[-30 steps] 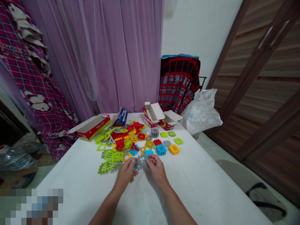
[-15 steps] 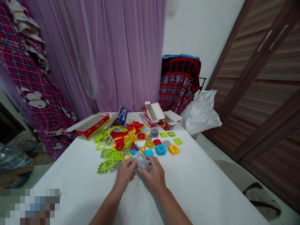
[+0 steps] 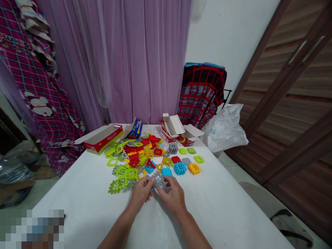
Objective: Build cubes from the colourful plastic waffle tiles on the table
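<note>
Between my two hands is a grey square building piece (image 3: 158, 180) with notched edges and window-like holes. My left hand (image 3: 142, 192) pinches its left side, fingers closed. On its right side the fingers of my right hand (image 3: 173, 193) grip the same piece. Just beyond lies a heap of interlocking plastic pieces (image 3: 135, 152) in green, red, yellow, grey and blue. To the right of the heap sit a blue assembled block (image 3: 180, 168), a yellow one (image 3: 194, 168) and a grey cube (image 3: 172, 149). A flat blue square (image 3: 166, 172) lies right behind my hands.
At the table's (image 3: 212, 207) back left stand an open red and green box (image 3: 106, 140) and a blue box (image 3: 136, 128). Open red boxes (image 3: 169, 129) stand back right. A white plastic bag (image 3: 225, 129) hangs by the right edge. Loose green squares (image 3: 199, 159) lie nearby.
The grey piece has tilted slightly between my hands, its holes now facing me more. Both hands keep hold of it. The whole view has shifted a little.
</note>
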Demonstrator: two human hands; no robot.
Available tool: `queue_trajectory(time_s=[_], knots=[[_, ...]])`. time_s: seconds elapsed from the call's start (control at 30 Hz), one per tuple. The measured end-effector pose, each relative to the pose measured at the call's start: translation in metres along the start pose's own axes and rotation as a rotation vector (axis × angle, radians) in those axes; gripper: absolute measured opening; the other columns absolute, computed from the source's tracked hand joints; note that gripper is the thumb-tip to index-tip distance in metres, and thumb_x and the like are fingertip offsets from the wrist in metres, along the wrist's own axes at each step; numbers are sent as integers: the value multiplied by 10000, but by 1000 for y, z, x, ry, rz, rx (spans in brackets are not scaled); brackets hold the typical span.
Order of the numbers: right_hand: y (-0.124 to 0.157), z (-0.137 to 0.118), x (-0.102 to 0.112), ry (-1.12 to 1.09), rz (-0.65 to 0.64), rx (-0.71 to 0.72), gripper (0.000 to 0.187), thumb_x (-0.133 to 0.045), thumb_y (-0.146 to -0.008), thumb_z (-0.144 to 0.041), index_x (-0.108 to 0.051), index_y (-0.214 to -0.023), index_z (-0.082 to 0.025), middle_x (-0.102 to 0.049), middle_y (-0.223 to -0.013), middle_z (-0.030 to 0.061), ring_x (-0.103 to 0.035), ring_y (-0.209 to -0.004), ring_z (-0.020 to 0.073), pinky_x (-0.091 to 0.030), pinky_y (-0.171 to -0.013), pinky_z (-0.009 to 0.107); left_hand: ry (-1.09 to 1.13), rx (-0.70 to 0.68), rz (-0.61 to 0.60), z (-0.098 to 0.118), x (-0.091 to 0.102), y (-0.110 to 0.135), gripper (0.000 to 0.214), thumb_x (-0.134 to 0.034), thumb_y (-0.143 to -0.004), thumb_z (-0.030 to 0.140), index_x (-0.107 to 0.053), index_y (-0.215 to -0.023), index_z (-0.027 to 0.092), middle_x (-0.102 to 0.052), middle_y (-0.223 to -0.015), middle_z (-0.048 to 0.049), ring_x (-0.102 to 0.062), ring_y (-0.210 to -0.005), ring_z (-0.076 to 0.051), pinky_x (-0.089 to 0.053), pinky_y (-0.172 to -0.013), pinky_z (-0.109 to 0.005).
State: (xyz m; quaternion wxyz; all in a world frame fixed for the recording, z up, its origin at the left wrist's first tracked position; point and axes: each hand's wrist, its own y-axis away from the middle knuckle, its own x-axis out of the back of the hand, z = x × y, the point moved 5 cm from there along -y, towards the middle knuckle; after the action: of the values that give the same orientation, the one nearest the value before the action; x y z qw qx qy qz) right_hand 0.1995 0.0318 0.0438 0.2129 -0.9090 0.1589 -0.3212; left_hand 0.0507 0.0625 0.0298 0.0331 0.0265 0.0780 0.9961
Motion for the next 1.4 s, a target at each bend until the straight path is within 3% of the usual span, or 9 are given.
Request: queue_trajectory(time_s=[0.2, 0.37, 0.63, 0.73, 0.87, 1.4], knots=[[-10, 6, 14, -8, 70, -66, 301, -675, -697, -339, -638, -974, -227, -666, -867, 17, -600, -703, 172, -496, -664, 317, 41, -76, 50, 3, 10, 1, 556, -494, -707, 683, -641, -818, 159, -601, -612, 23, -437, -316, -58, -299, -285, -185], [-31, 26, 37, 59, 114, -167, 429, -645, -708, -518, -645, -995, -199, -673, -886, 36, -610, -736, 184, -491, -707, 321, 76, -111, 81, 0, 13, 5, 580, -494, -712, 701, -645, -790, 146, -570, -607, 17, -464, -354, -69, -316, -289, -187], [-121, 49, 59, 410, 137, -291, 463, -616, -731, -539, -667, -1008, -171, -687, -1020, 86, -625, -893, 228, -454, -775, 318, 128, -116, 107, -4, 13, 3, 601, -496, -703, 733, -638, -747, 151, -565, -568, 12, -462, -360, -76, -304, -291, -184], [-152, 54, 55, 556, 105, -332, 466, -603, -763, -534, -683, -1020, -154, -674, -1086, 124, -597, -1030, 268, -435, -841, 333, 151, -108, 113, -6, 13, 2, 605, -510, -687, 740, -642, -737, 152, -565, -561, 10, -471, -366, -81, -303, -286, -182], [-171, 63, 41, 671, 48, -401, 509, -597, -768, -565, -689, -1052, -154, -664, -1111, 144, -584, -1069, 286, -428, -864, 349, 186, -100, 116, -9, 13, 0, 589, -530, -684, 730, -642, -727, 153, -575, -559, 5, -480, -368, -85, -302, -282, -179], [-177, 77, 16, 718, 112, -376, 501, -603, -749, -579, -696, -998, -154, -665, -1049, 152, -601, -1017, 284, -447, -827, 369, 209, -98, 74, -17, 11, -10, 596, -499, -727, 733, -634, -762, 154, -588, -606, 1, -510, -404, -86, -322, -305, -170]])
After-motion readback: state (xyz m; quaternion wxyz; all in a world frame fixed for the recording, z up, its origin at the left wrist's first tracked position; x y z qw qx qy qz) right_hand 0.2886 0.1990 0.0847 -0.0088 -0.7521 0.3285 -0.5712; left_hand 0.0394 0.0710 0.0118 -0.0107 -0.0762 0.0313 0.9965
